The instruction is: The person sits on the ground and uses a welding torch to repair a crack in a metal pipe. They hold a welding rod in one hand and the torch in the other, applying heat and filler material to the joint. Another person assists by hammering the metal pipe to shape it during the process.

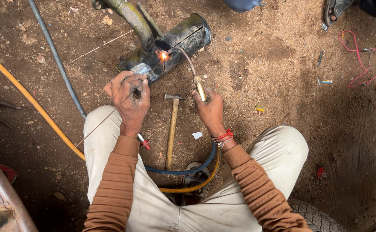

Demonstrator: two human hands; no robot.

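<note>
Brass torch (pixel 195 77) gripped in right hand (pixel 209 109), flame on the black cylinder (pixel 171 45); left hand (pixel 128 96) pinches a filler rod (pixel 106 116).

small white scrap of paper (pixel 197 135) on dirt, no labels, signs, screens

1. The right hand (pixel 210 108) grips a brass gas torch (pixel 192 71), its flame (pixel 164 55) on the black muffler (pixel 171 45) lying on the dirt.
2. The left hand (pixel 129 98) pinches a thin filler rod (pixel 110 112) angled toward the flame.
3. A wooden-handled hammer (pixel 171 129) lies between the hands.
4. Blue and yellow hoses (pixel 196 174) loop between the knees.
</note>
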